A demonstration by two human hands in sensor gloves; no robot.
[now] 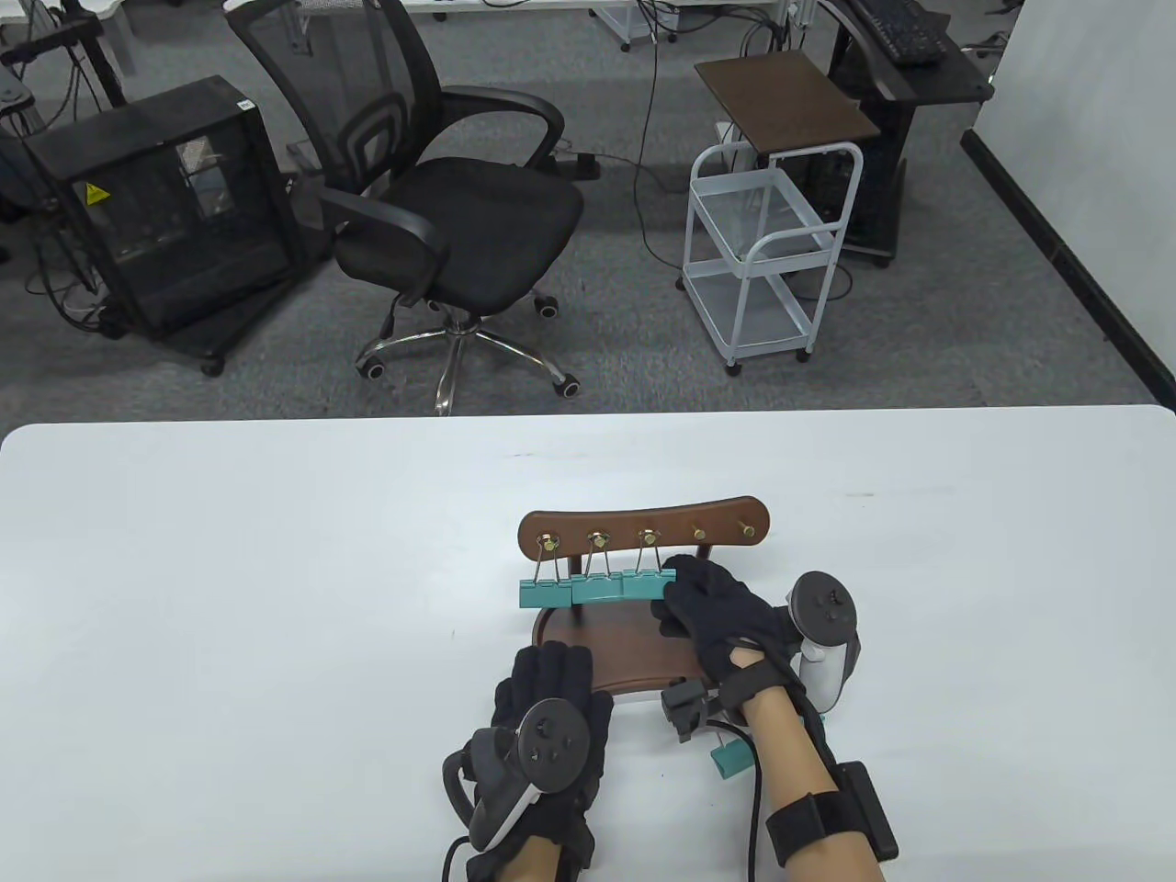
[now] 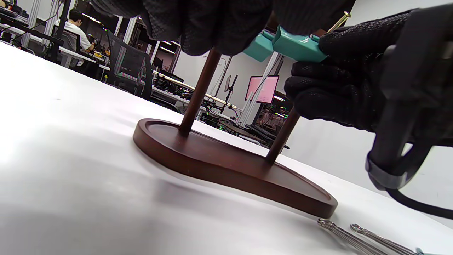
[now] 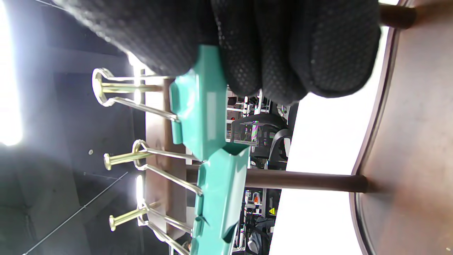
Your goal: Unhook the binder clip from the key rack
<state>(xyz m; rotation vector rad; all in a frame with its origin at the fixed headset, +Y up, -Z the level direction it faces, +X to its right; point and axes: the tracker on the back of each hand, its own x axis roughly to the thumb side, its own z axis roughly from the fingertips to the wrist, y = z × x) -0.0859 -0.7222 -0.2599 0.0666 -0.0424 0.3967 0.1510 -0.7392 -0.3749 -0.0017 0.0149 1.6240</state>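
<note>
My right hand [image 1: 721, 616] pinches the rightmost teal binder clip [image 1: 649, 584], fingers [image 3: 262, 53] closed on its body; its wire loop is on the third brass hook [image 1: 647, 536] of the key rack [image 1: 643, 525]. Two more clips [image 1: 574, 591] hang left of it. My left hand [image 1: 549, 726] lies flat, fingers extended, on the rack's base [image 2: 226, 164], gripping nothing. Another teal clip [image 1: 732, 760] lies on the table [image 1: 230, 570] by my right wrist.
</note>
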